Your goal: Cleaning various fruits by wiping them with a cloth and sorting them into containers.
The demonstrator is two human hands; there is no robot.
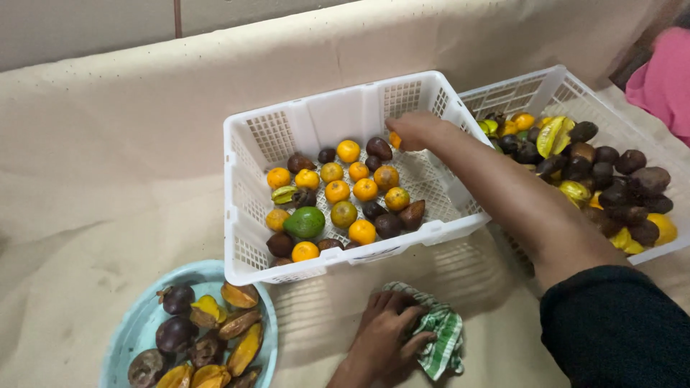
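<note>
1. Right hand (pixel 415 131) reaches across into the near white crate (pixel 248 215), fingers closed around a small orange fruit (pixel 394 139) at the far right corner. The fruit sits just above the crate floor, mostly hidden by the fingers, so the grip looks like a pinch from above.
2. Left hand (pixel 384 338) lies flat on the cloth-covered counter (pixel 93 215), pressing down on a green checked rag (pixel 440 338). Fingers are curled over the rag, holding it against the cloth; probably parked there to keep it within reach.
3. The near crate holds a single loose layer: round orange fruits (pixel 365 190), dark brown ones (pixel 388 225), one larger green fruit (pixel 305 222), and a yellow-green piece (pixel 283 195). The layer is clustered toward the left and middle, leaving bare mesh floor on the right.
4. A second white crate (pixel 557 90) stands touching the first on its right side, behind the reaching forearm. It is piled deeper, mostly dark fruit (pixel 618 194) with yellow star-shaped pieces (pixel 553 134) mixed in.
5. A pale blue round tray (pixel 136 323) sits at the near left, just beside the first crate's front corner. It carries dark purple fruits (pixel 176 334) and cut or damaged yellow-brown pieces (pixel 244 348), kept apart from the crate contents.
6. A pink sleeve (pixel 665 79) of another person shows at the top right edge, well apart from both hands.
</note>
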